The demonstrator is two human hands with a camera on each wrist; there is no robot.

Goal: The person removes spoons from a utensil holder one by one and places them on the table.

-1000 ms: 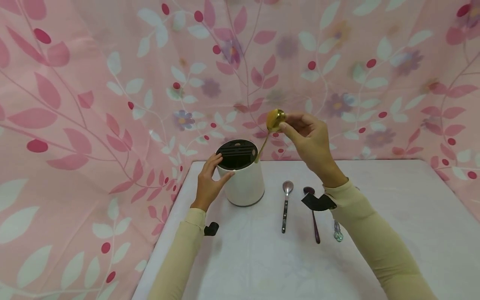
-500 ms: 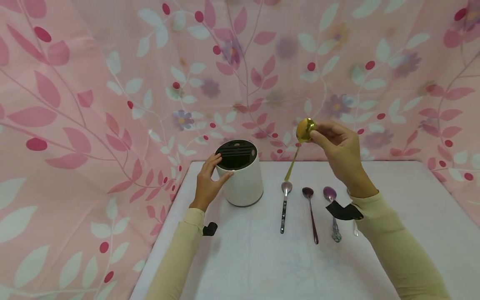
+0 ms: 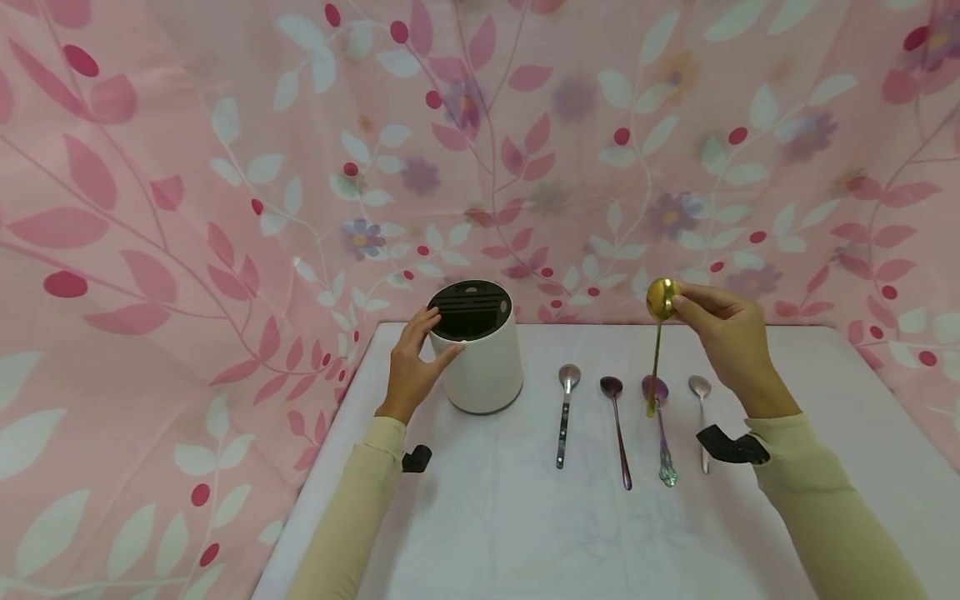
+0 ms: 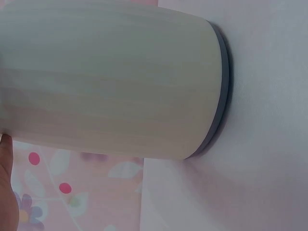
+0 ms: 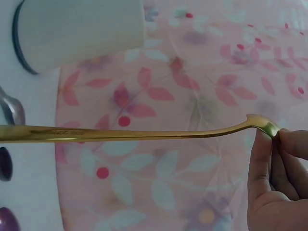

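My right hand pinches a gold spoon by the edge of its bowl, up above the table. Its long handle hangs downward, the tip in front of a purple spoon in the head view. In the right wrist view the gold spoon stretches across the frame, thumb and fingertips at the bowl end. My left hand holds the upper left of a white utensil holder, fingers at the rim and thumb across the front. The holder stands upright with a black slotted top. Its wall fills much of the left wrist view.
Several spoons lie in a row on the white-covered table: a black-handled spoon, a dark spoon, a purple spoon with ornate handle, and a silver spoon by the right forearm. A pink floral curtain hangs behind.
My right hand has carried the gold spoon right and down, away from beside the holder to above the purple spoon. The spoon's handle now hangs nearly vertical. My left hand stays on the holder.
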